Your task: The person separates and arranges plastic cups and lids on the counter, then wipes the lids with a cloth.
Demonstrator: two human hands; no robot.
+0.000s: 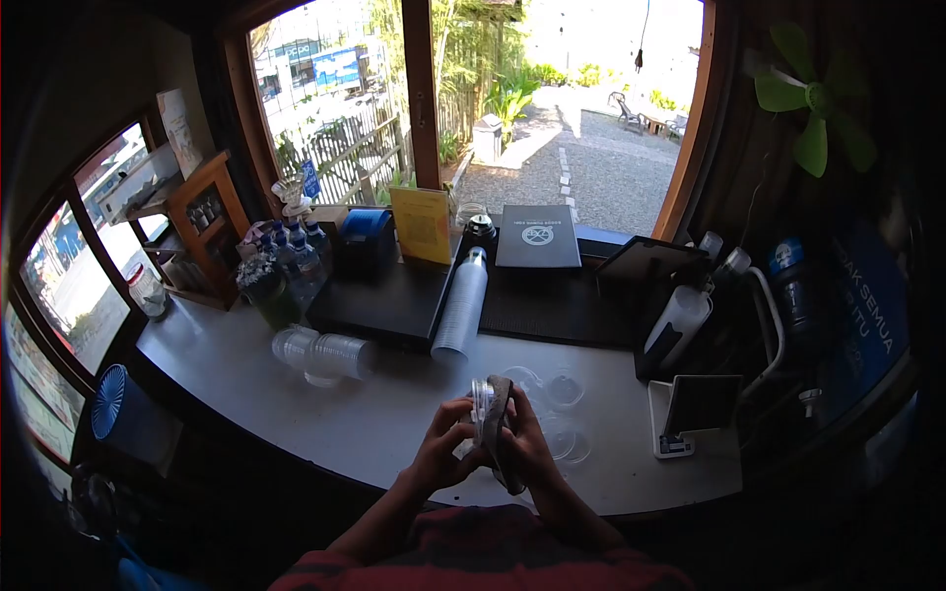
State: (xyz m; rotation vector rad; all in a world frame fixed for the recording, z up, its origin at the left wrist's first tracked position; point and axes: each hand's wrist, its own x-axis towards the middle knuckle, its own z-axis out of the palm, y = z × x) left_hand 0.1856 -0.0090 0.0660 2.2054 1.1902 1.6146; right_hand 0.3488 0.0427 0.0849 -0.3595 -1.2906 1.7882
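Observation:
Above the counter's front edge, my left hand (pixel 445 448) has its fingers wrapped round a few clear plastic lids (pixel 482 406), held on edge. My right hand (pixel 529 448) grips a grey cloth (pixel 501 419) pressed against the lids' right side. Just beyond and to the right of my hands, several clear round lids (pixel 565 389) lie flat on the counter. A long stack of clear cups (pixel 461 305) points away from me behind the hands. More clear cups (pixel 340 355) lie on their side to the left.
Along the back of the grey counter (pixel 227 364) stand bottles (pixel 301 251), a yellow sign (pixel 421 225) and a black menu board (pixel 537 236). A tablet stand (pixel 698 409) is at the right, near a white bottle (pixel 680 320). A green fan (pixel 815 98) hangs upper right.

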